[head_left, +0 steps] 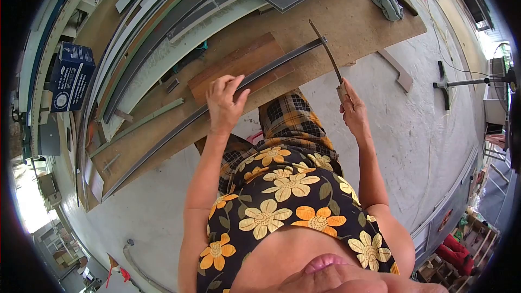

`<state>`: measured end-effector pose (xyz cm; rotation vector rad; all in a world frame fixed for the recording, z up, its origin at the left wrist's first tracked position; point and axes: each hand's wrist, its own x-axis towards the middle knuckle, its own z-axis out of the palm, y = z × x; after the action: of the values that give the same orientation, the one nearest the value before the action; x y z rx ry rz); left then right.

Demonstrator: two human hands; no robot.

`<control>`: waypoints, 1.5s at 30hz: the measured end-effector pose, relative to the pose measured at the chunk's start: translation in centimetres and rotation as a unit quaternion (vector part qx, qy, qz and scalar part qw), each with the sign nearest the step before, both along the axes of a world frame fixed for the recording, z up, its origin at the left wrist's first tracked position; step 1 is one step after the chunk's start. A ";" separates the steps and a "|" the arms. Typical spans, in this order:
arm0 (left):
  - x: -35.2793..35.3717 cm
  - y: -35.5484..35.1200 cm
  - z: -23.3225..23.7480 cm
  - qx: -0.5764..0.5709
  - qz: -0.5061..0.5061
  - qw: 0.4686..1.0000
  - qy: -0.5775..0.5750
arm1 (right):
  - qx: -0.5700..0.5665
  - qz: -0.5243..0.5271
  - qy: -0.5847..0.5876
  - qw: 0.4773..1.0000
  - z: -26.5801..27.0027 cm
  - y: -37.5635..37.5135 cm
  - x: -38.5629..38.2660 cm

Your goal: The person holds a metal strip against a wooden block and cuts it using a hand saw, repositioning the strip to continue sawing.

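Observation:
A long, narrow dark strip (173, 131), seemingly metal, runs diagonally along the near side of the brown board. My left hand (223, 102) grips it near the middle, thumb and fingers closed around it. In my right hand (354, 109) is a file (332, 61) with a light handle, my fingers wrapped around that handle. Its slim, tapering blade points away from me and crosses the strip's far right end, seemingly touching it. Beneath the strip lies a flat reddish-brown wooden panel (239, 65), partly covered by the strip and my left hand.
The brown board (374, 38) carries a stack of long grey and white strips (217, 8) at the back. A grey glove (387, 5) lies at its far right corner. A blue box (72, 76) stands at left. A black T-shaped stand (445, 84) is on the right.

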<state>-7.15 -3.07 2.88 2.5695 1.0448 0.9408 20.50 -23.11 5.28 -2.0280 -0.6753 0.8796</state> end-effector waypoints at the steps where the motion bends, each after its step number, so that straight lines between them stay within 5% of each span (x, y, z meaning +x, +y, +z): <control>1: 1.2 0.1 -0.1 -0.002 -0.005 1.000 -0.001 | -0.009 0.003 -0.027 1.000 0.0 0.0 0.0; 5: 4.1 0.6 -1.6 -0.016 -0.016 1.000 0.016 | -0.033 0.021 -0.137 0.990 -0.8 -0.5 -0.1; 12: 4.6 1.2 -2.6 -0.007 -0.032 0.999 0.005 | -0.041 0.041 -0.034 0.998 2.3 -0.8 1.8; 19: 4.7 1.2 -2.8 -0.008 -0.026 1.000 -0.009 | -0.101 0.117 -0.173 0.973 7.3 0.4 3.0; 31: 4.9 1.0 -2.5 -0.030 -0.018 0.999 -0.012 | -0.015 0.077 -0.088 0.993 3.8 -1.5 -0.9; 34: 4.9 0.9 -2.4 -0.032 -0.015 0.999 -0.015 | -0.076 0.123 -0.072 0.987 3.4 -1.8 -2.3; 45: 4.8 1.2 -2.5 -0.036 -0.010 0.999 -0.004 | 0.071 0.151 -0.075 0.983 -0.6 0.0 -5.8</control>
<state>-2.38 -1.90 0.39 2.5103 1.0299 0.8911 14.65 -23.11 4.66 -1.9044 -1.1195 0.8270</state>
